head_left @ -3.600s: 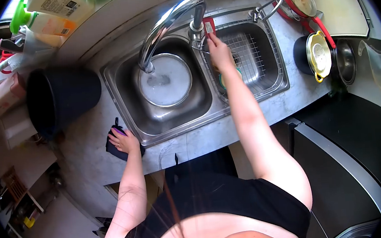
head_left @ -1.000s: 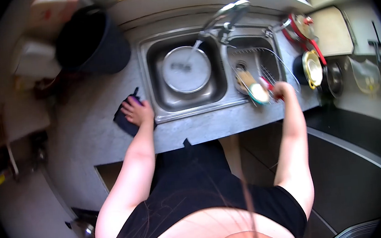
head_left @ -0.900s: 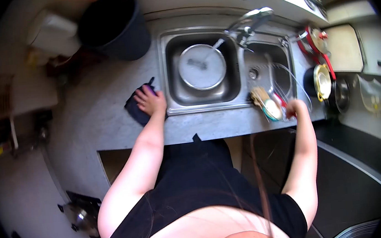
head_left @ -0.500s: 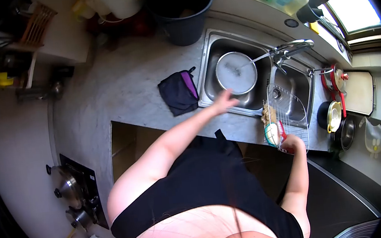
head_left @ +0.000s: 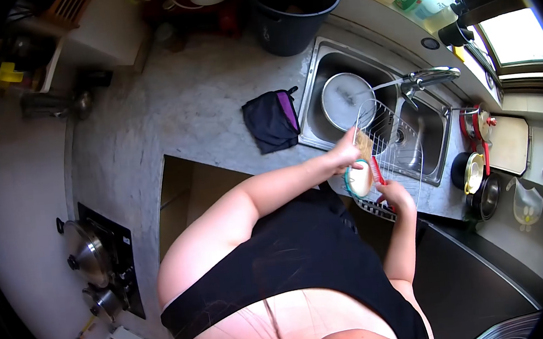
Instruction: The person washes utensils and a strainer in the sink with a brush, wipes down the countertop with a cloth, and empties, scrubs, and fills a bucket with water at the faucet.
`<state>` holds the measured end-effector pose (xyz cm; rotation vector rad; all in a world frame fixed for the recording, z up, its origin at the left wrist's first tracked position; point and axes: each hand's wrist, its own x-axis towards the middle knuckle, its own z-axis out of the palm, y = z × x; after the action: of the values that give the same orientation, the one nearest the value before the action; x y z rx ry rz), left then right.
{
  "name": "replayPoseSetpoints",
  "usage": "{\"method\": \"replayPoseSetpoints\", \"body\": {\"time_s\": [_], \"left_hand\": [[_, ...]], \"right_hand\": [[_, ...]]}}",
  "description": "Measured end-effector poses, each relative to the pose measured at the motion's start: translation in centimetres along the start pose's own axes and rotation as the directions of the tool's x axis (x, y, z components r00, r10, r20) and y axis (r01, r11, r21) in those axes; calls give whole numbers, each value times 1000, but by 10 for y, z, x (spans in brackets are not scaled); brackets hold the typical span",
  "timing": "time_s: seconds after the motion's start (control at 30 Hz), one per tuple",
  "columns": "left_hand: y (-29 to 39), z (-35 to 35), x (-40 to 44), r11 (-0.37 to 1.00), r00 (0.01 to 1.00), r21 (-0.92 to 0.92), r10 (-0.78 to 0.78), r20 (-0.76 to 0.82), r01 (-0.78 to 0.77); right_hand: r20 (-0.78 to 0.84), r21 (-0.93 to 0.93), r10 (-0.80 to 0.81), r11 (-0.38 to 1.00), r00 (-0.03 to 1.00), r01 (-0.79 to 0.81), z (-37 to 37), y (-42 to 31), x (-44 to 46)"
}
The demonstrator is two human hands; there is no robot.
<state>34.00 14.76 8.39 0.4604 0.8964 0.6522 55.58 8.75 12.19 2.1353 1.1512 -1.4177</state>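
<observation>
A wire rack is held tilted over the front edge of the sink. My left hand is closed on its left side, next to a tan sponge-like item. My right hand grips the near end, its fingers partly hidden. Between my hands, in the rack, are a white oval item with a teal rim and a red-backed brush. A round pan or lid lies in the left basin, and water runs onto it from the faucet.
A dark cloth pouch with a purple lining lies on the counter left of the sink. Behind it stands a black bucket. Pots hang or stand at the right. A stove with a lidded pan is at far left.
My left hand has moved from beside the left basin to the rack and closed on it. The rack has shifted left and toward me, lifted by my hands.
</observation>
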Motion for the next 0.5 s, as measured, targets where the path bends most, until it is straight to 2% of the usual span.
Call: {"method": "replayPoseSetpoints", "body": {"time_s": [0.03,0.07,0.13,0.17,0.2,0.27,0.37,0.4,0.5], "left_hand": [[8,-11,-8,998,1000,-66,9,6,-9],[17,-23,-17,991,1000,-129,18,11,-16],[39,-45,-43,988,999,-144,51,2,-50],[45,-61,-51,984,995,-158,91,46,-83],[62,-70,-70,990,997,-118,74,-32,-77],[73,-103,-94,977,982,-158,122,-145,-144],[86,-162,-140,915,944,-279,228,-239,-292],[92,-176,-161,913,922,-251,241,-304,-321],[73,-255,-211,833,830,-269,338,-443,-483]], "right_hand": [[-33,22,-77,997,996,78,-2,-10,-11],[11,105,-98,990,995,96,-12,-32,-32],[-83,220,-257,938,963,269,-17,-57,-56],[-165,181,-344,911,924,371,-18,-65,-61],[-201,251,-336,890,920,380,-18,-82,-77],[-282,379,-514,716,810,586,-18,-88,-77],[-303,518,-601,548,740,656,-22,-104,-92],[-313,535,-626,505,714,677,-22,-106,-92],[-326,502,-598,547,732,670,-17,-104,-75]]}}
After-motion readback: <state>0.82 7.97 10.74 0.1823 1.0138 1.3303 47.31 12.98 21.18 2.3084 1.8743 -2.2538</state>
